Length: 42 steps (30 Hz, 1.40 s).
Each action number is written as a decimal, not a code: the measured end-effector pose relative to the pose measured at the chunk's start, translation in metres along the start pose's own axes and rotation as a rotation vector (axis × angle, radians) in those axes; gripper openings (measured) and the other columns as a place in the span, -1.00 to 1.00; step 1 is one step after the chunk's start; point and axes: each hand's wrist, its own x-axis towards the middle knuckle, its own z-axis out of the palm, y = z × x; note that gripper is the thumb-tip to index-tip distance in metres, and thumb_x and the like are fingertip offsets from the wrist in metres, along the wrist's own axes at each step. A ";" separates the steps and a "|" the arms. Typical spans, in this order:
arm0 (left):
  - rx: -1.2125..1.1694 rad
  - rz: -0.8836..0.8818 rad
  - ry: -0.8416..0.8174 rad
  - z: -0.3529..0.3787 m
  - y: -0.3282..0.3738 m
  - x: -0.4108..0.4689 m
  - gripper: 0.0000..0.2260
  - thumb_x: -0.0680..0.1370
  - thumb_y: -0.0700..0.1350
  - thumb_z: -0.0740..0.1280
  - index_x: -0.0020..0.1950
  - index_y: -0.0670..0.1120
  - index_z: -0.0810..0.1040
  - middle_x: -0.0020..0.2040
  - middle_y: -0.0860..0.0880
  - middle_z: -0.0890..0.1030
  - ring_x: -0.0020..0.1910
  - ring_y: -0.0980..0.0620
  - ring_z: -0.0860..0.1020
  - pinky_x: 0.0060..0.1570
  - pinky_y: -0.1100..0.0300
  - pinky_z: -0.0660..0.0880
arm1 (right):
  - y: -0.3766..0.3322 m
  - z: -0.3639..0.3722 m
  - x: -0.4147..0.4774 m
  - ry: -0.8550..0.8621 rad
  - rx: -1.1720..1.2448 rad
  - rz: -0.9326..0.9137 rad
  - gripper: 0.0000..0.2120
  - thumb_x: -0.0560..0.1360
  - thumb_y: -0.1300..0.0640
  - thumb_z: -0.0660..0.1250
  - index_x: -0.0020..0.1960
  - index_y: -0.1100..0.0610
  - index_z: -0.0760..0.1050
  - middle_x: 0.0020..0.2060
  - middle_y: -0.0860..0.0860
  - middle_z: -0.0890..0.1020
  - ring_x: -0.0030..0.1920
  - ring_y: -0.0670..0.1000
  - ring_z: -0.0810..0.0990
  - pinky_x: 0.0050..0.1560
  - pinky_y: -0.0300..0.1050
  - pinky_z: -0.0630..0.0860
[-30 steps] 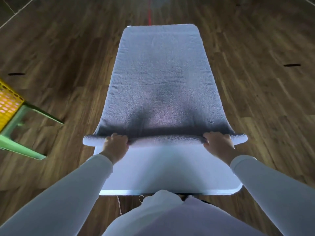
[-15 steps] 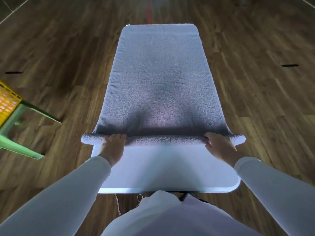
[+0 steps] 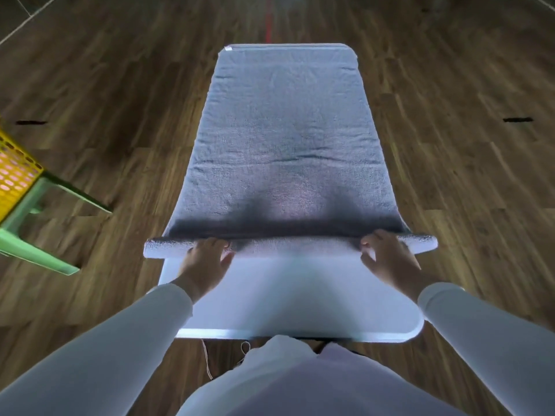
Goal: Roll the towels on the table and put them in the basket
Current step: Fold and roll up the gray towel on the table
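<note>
Grey towel (image 3: 285,139) on the white surface (image 3: 300,301), only its near end rolled; left hand (image 3: 205,262) and right hand (image 3: 387,259) press the roll (image 3: 288,247), fingers (image 3: 213,244) extended. Most lies flat; yellow basket (image 3: 15,175) trip yet to come.

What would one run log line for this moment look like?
step: roll towel | left hand: presses roll | right hand: presses roll | rest: flat on table | basket: left, on stool
</note>
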 end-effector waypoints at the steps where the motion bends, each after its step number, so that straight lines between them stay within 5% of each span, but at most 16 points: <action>1: 0.064 0.007 -0.033 0.005 0.002 -0.003 -0.65 0.53 0.03 0.36 0.25 -0.11 0.54 0.16 -0.10 0.58 0.16 -0.15 0.53 0.12 -0.03 0.50 | 0.002 0.007 -0.004 -0.047 -0.077 -0.049 -0.63 0.47 -0.03 0.36 0.22 0.08 0.50 0.12 0.04 0.52 0.16 0.13 0.52 0.20 0.12 0.47; 3: 0.195 0.007 -0.062 0.010 0.003 -0.004 -0.55 0.47 0.01 0.43 0.31 -0.11 0.50 0.21 -0.09 0.56 0.20 -0.14 0.50 0.19 -0.05 0.44 | 0.006 0.016 -0.006 -0.058 -0.181 -0.101 -0.51 0.42 -0.01 0.42 0.30 0.12 0.47 0.16 0.06 0.52 0.18 0.15 0.52 0.25 0.11 0.44; 7: 0.269 -0.024 -0.031 0.001 0.009 0.007 -0.72 0.53 -0.07 0.33 0.23 -0.07 0.51 0.16 -0.07 0.58 0.18 -0.14 0.49 0.16 -0.04 0.43 | -0.004 0.001 0.009 -0.042 -0.269 -0.036 -0.73 0.52 0.04 0.26 0.20 0.01 0.48 0.11 -0.03 0.57 0.14 0.06 0.54 0.09 0.03 0.46; 13: 0.256 -0.100 -0.572 -0.029 0.003 0.036 -0.56 0.56 0.27 0.07 0.22 0.05 0.52 0.26 -0.02 0.55 0.27 -0.12 0.48 0.25 -0.02 0.39 | -0.007 -0.032 0.031 -0.545 -0.202 0.019 -0.75 0.50 -0.06 0.18 0.08 0.00 0.51 0.08 -0.04 0.58 0.13 0.07 0.55 0.15 0.04 0.51; 17: 0.167 -0.093 -0.015 -0.020 -0.001 0.024 -0.74 0.58 0.02 0.23 0.23 -0.02 0.51 0.18 -0.09 0.55 0.17 -0.19 0.49 0.13 -0.06 0.46 | -0.003 -0.019 0.029 0.054 -0.006 0.113 -0.72 0.54 0.04 0.22 0.22 -0.01 0.54 0.19 0.02 0.55 0.21 0.13 0.50 0.21 0.07 0.46; 19: -0.033 -0.072 0.108 -0.007 0.005 0.016 -0.79 0.58 -0.08 0.26 0.17 -0.10 0.56 0.09 -0.16 0.57 0.08 -0.24 0.51 0.03 -0.09 0.49 | -0.007 -0.008 0.024 0.026 0.022 0.088 -0.68 0.56 0.01 0.21 0.26 0.05 0.51 0.20 0.04 0.56 0.21 0.12 0.51 0.24 0.06 0.43; 22: 0.069 -0.036 0.019 0.012 0.011 0.006 -0.65 0.55 0.03 0.33 0.27 -0.11 0.53 0.19 -0.12 0.56 0.19 -0.21 0.50 0.11 -0.09 0.46 | -0.010 0.006 0.016 -0.110 -0.209 0.020 -0.49 0.49 -0.11 0.31 0.38 0.04 0.37 0.25 -0.01 0.50 0.29 0.07 0.46 0.31 0.06 0.37; 26: 0.317 -0.079 -0.158 0.008 0.015 0.008 -0.44 0.59 0.11 0.24 0.53 -0.04 0.18 0.45 -0.02 0.31 0.40 -0.09 0.30 0.26 -0.02 0.32 | -0.017 -0.003 0.022 -0.048 -0.273 0.069 -0.66 0.55 -0.02 0.26 0.31 -0.03 0.41 0.18 -0.06 0.53 0.19 0.05 0.50 0.16 0.05 0.40; 31: 0.447 -0.082 -0.225 -0.015 0.028 0.032 -0.64 0.62 0.12 0.13 0.32 -0.02 0.43 0.28 -0.03 0.49 0.28 -0.11 0.37 0.21 -0.01 0.36 | -0.020 -0.011 0.022 -0.114 -0.272 0.040 -0.77 0.56 -0.01 0.19 0.18 0.00 0.45 0.12 -0.04 0.57 0.17 0.07 0.52 0.14 0.04 0.42; 33: 0.368 -0.082 -0.405 -0.023 0.025 0.039 -0.56 0.59 0.23 0.08 0.26 -0.01 0.51 0.25 -0.04 0.54 0.30 -0.13 0.41 0.23 -0.02 0.37 | -0.016 -0.017 0.022 -0.251 -0.234 0.032 -0.79 0.58 -0.08 0.14 0.05 0.02 0.45 0.09 -0.02 0.59 0.16 0.09 0.55 0.12 0.02 0.46; 35: 0.304 -0.105 -0.587 -0.031 0.020 0.039 -0.50 0.54 0.30 0.07 0.23 0.03 0.55 0.26 -0.02 0.56 0.29 -0.11 0.46 0.23 -0.01 0.38 | -0.014 -0.027 0.020 -0.462 -0.205 0.058 -0.67 0.59 -0.16 0.10 0.15 0.01 0.48 0.18 -0.04 0.57 0.23 0.10 0.53 0.20 0.06 0.47; 37: 0.196 -0.123 -0.479 -0.030 0.012 0.034 -0.58 0.53 0.23 0.21 0.23 0.02 0.56 0.25 -0.05 0.56 0.26 -0.12 0.49 0.24 -0.01 0.42 | -0.013 -0.032 0.020 -0.406 -0.264 0.075 -0.64 0.57 -0.16 0.15 0.28 -0.04 0.46 0.25 -0.04 0.53 0.27 0.09 0.50 0.23 0.07 0.46; 40: -0.107 -0.209 0.000 -0.019 0.008 0.024 -0.68 0.53 -0.04 0.33 0.28 -0.05 0.53 0.23 -0.13 0.55 0.21 -0.19 0.50 0.21 -0.05 0.44 | -0.017 -0.022 0.014 0.012 -0.136 0.132 -0.67 0.58 -0.01 0.19 0.34 -0.03 0.43 0.29 0.01 0.49 0.28 0.10 0.46 0.21 0.05 0.41; 42: -0.180 -0.163 0.048 -0.010 0.017 0.016 -0.69 0.58 -0.07 0.27 0.29 -0.11 0.52 0.23 -0.17 0.55 0.21 -0.21 0.50 0.20 -0.03 0.43 | -0.021 -0.011 0.011 0.010 -0.036 0.113 -0.65 0.59 0.00 0.16 0.33 0.02 0.44 0.28 0.01 0.52 0.28 0.08 0.46 0.27 0.06 0.38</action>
